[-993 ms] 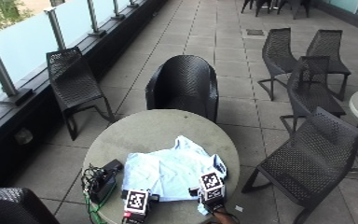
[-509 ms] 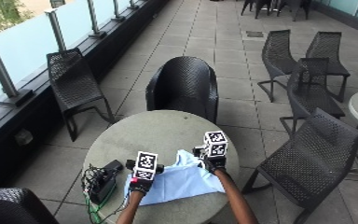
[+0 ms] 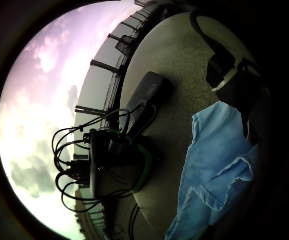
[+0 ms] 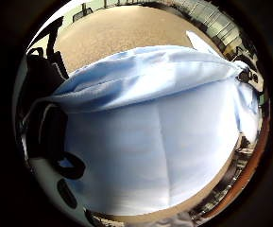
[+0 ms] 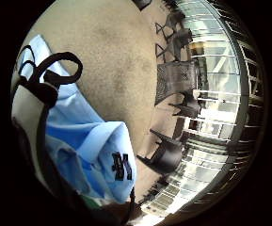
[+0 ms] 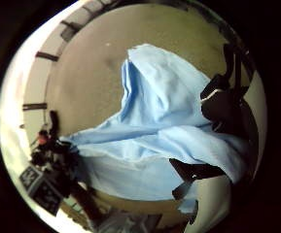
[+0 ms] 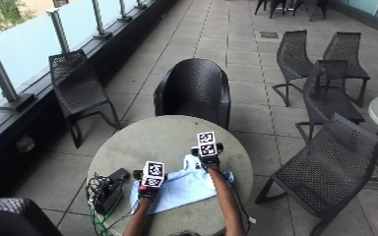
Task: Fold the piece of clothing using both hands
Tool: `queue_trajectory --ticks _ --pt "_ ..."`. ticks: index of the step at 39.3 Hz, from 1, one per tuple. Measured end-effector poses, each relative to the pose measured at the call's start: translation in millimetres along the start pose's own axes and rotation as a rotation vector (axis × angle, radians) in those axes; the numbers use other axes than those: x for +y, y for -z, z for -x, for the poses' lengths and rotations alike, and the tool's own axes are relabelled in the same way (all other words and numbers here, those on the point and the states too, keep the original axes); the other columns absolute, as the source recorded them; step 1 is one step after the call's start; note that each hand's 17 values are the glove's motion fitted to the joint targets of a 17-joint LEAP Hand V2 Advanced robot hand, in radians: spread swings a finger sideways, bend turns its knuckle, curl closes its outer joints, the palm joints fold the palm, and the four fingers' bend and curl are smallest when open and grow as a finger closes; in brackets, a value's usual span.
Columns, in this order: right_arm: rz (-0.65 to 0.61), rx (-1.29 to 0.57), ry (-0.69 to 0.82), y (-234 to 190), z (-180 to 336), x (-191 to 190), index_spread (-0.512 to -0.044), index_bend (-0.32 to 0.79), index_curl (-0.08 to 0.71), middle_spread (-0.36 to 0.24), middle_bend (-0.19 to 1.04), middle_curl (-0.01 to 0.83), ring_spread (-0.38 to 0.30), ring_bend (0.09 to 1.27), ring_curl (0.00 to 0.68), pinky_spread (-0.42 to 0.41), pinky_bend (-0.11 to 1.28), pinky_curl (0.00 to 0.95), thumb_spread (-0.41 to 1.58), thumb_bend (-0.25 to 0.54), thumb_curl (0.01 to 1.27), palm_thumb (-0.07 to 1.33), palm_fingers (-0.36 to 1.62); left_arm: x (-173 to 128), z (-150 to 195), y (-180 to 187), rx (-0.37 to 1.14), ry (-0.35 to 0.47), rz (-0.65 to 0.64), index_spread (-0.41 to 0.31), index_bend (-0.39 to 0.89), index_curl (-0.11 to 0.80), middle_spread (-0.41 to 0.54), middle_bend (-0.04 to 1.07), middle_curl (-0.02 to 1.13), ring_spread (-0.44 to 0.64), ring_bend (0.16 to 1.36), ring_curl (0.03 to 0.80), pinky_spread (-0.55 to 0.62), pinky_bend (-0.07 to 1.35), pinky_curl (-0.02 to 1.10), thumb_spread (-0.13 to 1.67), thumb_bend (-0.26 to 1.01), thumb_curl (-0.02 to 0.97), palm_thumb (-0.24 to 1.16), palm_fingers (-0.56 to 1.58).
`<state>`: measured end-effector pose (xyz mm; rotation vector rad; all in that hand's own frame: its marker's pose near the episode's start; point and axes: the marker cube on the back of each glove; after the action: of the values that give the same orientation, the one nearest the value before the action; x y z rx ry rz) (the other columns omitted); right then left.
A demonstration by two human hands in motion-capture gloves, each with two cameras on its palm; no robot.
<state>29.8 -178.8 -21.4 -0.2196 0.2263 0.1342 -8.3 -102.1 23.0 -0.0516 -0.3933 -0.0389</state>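
Seen from above and behind the person, a light blue shirt [image 7: 184, 189] lies on the near half of a round grey table [image 7: 151, 142], partly folded, with both forearms reaching over it. The left hand [image 7: 148, 191] sits at the shirt's left edge and the right hand [image 7: 208, 160] at its far right corner; from this height I cannot tell how the fingers of either are set. A black box with cables [image 7: 108, 189] rests on the table just left of the shirt. Dark wicker chairs stand round about, one [image 7: 194, 91] at the table's far side.

From the left palm's little-finger side, the box with its cables [image 3: 111, 162] lies on the tabletop beside the shirt's edge [image 3: 219, 165], and dark gloved fingers [image 3: 234, 82] show above the cloth; whether they curl round it I cannot tell.

From the left thumb side, the shirt [image 4: 159, 137] fills nearly all the view, a doubled fold running across it, with bare tabletop [image 4: 112, 33] beyond. A black-gloved hand [image 4: 44, 123] shows at the cloth's edge.

From the right palm's little-finger side, the shirt [image 5: 86, 150] hangs bunched close to the palm, its label [image 5: 119, 165] showing, with the table [image 5: 107, 52] beneath and a chair [image 5: 175, 82] past the rim.

From the right thumb side, the shirt [image 6: 159, 131] is lifted into a peak off the table [image 6: 89, 73], and gloved fingers [image 6: 220, 104] are curled over a fold of it, pinching the cloth.
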Motion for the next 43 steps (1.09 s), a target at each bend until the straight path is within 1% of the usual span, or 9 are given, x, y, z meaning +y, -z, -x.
queue_trajectory --ticks 6,13,21,26,29,30,32,37,43 --pt "-0.147 -0.219 -0.111 21 -39 20 -0.327 0.12 0.370 -0.252 0.51 0.477 -0.251 0.75 0.453 -0.214 0.40 0.371 0.90 -0.058 0.30 0.76 1.15 6 2 -5 -0.040 0.042 0.004 -0.295 0.16 0.491 -0.342 0.57 0.54 -0.35 0.83 0.471 -0.08 0.13 0.32 1.38 0.06 0.262 0.71 1.01" --pt "0.120 -0.507 -0.238 -4 -91 78 -0.333 0.14 0.366 -0.237 0.38 0.444 -0.227 0.57 0.414 -0.121 0.43 0.387 0.98 -0.016 0.30 0.76 0.95 -30 -29 -62 0.100 -0.035 -0.125 -0.220 0.17 0.480 -0.240 0.29 0.50 -0.24 0.66 0.445 0.09 0.25 0.37 1.33 0.04 0.273 0.73 0.61" --pt "0.411 -0.558 -0.270 -61 -108 111 -0.314 0.01 0.301 -0.098 0.13 0.369 -0.009 0.45 0.383 0.062 0.67 0.447 1.00 -0.100 0.24 0.41 0.43 12 -29 -30 0.208 -0.076 -0.009 -0.199 0.17 0.451 -0.199 0.18 0.41 -0.16 0.56 0.368 0.16 0.22 0.35 1.36 0.03 0.278 0.73 0.67" --pt "0.364 -0.478 -0.273 -73 -96 116 -0.290 0.00 0.227 0.011 0.10 0.319 0.073 0.50 0.376 0.139 0.81 0.461 0.95 -0.055 0.24 0.33 0.21 21 -30 -26 0.254 -0.104 0.016 -0.148 0.12 0.436 -0.065 0.09 0.38 0.01 0.51 0.372 0.23 0.34 0.41 1.46 -0.04 0.219 0.55 0.42" --pt "0.339 -0.393 -0.284 -78 -91 116 -0.279 -0.02 0.183 0.042 0.11 0.297 0.053 0.63 0.384 0.123 0.84 0.447 0.97 0.017 0.27 0.46 0.26 19 -32 -29 0.297 -0.104 0.001 -0.123 0.11 0.416 -0.019 0.10 0.36 0.08 0.53 0.364 0.27 0.37 0.41 1.52 -0.04 0.185 0.45 0.36" --pt "0.321 -0.366 -0.289 -80 -90 115 -0.279 0.02 0.183 0.050 0.12 0.292 0.090 0.58 0.357 0.151 0.85 0.441 0.95 -0.036 0.26 0.38 0.20 19 -33 -30 0.307 -0.105 -0.001 -0.118 0.11 0.410 -0.006 0.11 0.35 0.09 0.53 0.359 0.28 0.38 0.41 1.53 -0.04 0.178 0.42 0.36" --pt "0.243 -0.313 -0.298 -82 -87 110 -0.278 -0.01 0.151 0.042 0.17 0.298 0.000 0.73 0.395 0.077 0.86 0.431 0.98 0.071 0.30 0.57 0.38 19 -35 -31 0.325 -0.109 0.003 -0.105 0.11 0.398 0.015 0.12 0.34 0.13 0.54 0.353 0.30 0.39 0.41 1.57 -0.03 0.159 0.37 0.33" --pt "0.079 -0.260 -0.311 -77 -81 103 -0.309 -0.09 0.063 -0.093 0.33 0.356 -0.164 0.92 0.422 -0.141 0.92 0.409 0.97 0.130 0.34 0.75 0.81 21 -37 -29 0.345 -0.120 0.033 -0.089 0.13 0.383 0.047 0.15 0.33 0.20 0.55 0.345 0.34 0.40 0.41 1.61 -0.02 0.133 0.29 0.30" --pt "0.128 -0.383 -0.295 -49 -75 112 -0.329 0.01 0.063 -0.191 0.45 0.417 -0.217 0.92 0.449 -0.246 0.90 0.418 0.92 0.163 0.39 0.91 1.06 9 -28 -21 0.390 -0.105 -0.013 -0.079 0.15 0.372 0.061 0.16 0.32 0.24 0.57 0.338 0.36 0.41 0.40 1.62 0.00 0.117 0.23 0.31"
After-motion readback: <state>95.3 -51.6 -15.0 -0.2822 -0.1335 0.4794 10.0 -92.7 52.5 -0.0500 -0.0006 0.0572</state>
